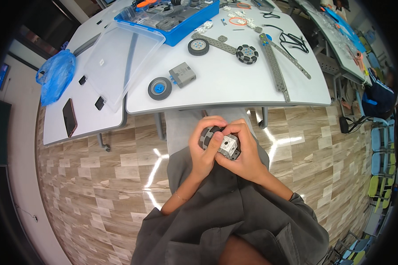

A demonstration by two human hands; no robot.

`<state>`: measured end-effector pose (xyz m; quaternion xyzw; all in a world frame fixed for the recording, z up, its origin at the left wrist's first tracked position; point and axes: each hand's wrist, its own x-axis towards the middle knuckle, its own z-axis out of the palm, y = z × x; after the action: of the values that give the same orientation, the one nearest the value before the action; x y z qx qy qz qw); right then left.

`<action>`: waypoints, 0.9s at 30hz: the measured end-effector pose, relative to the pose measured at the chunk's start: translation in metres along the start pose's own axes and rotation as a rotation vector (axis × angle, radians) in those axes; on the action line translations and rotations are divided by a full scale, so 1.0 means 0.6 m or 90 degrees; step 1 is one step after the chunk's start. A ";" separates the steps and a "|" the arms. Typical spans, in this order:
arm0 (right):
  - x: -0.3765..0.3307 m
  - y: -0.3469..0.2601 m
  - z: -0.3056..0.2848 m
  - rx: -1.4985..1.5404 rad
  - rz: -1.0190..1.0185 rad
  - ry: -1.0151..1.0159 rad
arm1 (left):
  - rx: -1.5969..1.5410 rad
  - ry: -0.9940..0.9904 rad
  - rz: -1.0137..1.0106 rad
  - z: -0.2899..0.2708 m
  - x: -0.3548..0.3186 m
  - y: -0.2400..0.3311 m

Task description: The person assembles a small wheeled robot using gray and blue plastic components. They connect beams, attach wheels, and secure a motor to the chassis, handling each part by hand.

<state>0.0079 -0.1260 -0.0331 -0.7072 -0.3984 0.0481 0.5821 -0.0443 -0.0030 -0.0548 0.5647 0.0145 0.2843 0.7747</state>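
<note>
Over my lap, just short of the table edge, both hands are closed together. My left hand (202, 152) grips a black and grey omni wheel (206, 138) with its thumb across the front. My right hand (246, 154) wraps round a grey plastic motor block (227, 146) that sits right against the wheel. My fingers hide where the two parts meet, so I cannot tell whether they are joined. On the table ahead, a rubber-tyred wheel (159, 88) with a blue hub lies beside another grey motor block (182, 74).
Farther back lie a second tyred wheel (198, 47), another omni wheel (247, 54), long grey beams (273, 62) and black cables (292, 42). A blue parts bin (192, 26) stands behind a clear lid (115, 59). At left are a phone (69, 117) and a blue plastic bag (56, 76).
</note>
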 end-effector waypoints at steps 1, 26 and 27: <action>-0.002 0.002 -0.001 0.007 0.015 -0.001 | 0.002 -0.002 -0.010 -0.002 0.000 -0.002; 0.000 -0.008 -0.007 0.335 0.119 -0.001 | -0.371 0.152 -0.276 -0.025 0.015 -0.044; 0.002 -0.003 -0.014 0.378 0.161 0.012 | -0.362 0.150 -0.282 -0.027 0.016 -0.040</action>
<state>0.0120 -0.1319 -0.0284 -0.5511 -0.2703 0.2273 0.7560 -0.0318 0.0103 -0.0790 0.2736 0.1458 0.1658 0.9362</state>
